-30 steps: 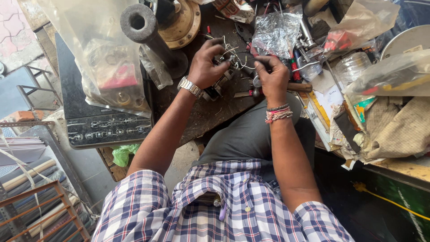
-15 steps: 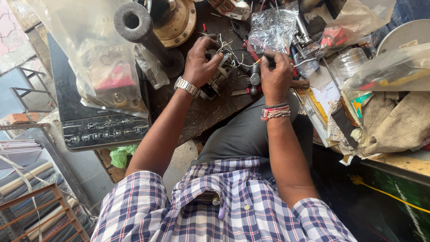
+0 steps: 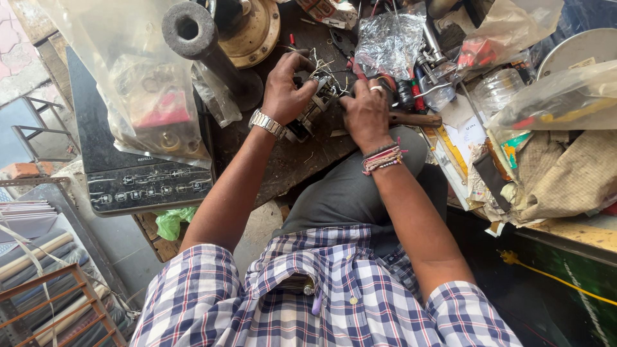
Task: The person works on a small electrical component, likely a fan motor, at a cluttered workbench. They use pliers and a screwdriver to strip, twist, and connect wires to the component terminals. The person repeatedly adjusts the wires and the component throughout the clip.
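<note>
My left hand [image 3: 287, 88], with a metal watch on its wrist, is wrapped around a small motor part [image 3: 313, 105] with bare wires sticking out of it, on a dark wooden bench [image 3: 302, 157]. My right hand [image 3: 364, 113], with a ring and thread bands at the wrist, presses on the same part from the right. A wooden-handled tool [image 3: 414, 119] lies just under and beyond the right hand; whether that hand grips it cannot be told.
A dark metal pipe [image 3: 202, 46] and a brass-coloured round housing [image 3: 252, 31] stand at the back. A black induction cooktop [image 3: 122, 164] under a clear plastic bag [image 3: 138, 83] lies left. Crumpled plastic [image 3: 389, 40], papers, sacks and a glass jar [image 3: 498, 90] crowd the right.
The view has shifted slightly; both hands stay on the wired part, with the fingers shifting a little around it.
</note>
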